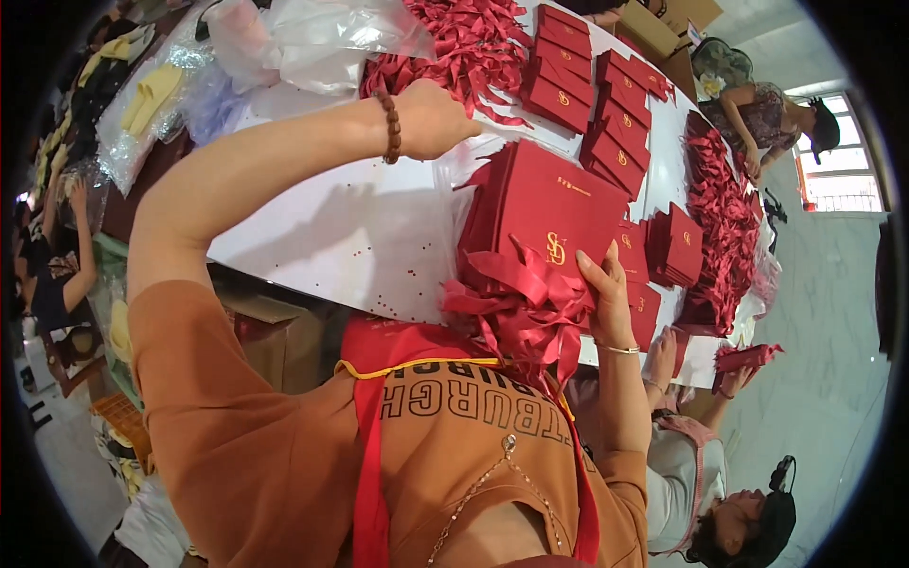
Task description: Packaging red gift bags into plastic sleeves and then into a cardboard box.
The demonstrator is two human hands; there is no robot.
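My right hand [607, 289] grips a thick stack of red gift bags [559, 194] at its lower right side, the thumb lying on the front. The top bag carries a gold emblem, and loose red ribbons [530, 298] hang from the stack's near edge. Past the stack's far left corner, my left hand [431, 118] is closed, its fingertips at the edge of a clear plastic bag [456, 175]. That film lies along the left side of the stack. The left fingertips are partly turned away from view.
The white table [331, 237] holds several rows of red bags [620, 142] and heaps of red ribbon [450, 57]. More plastic wrapping [322, 38] lies at the far left. A co-worker [729, 492] handles red pieces at right; another person [767, 118] stands farther off.
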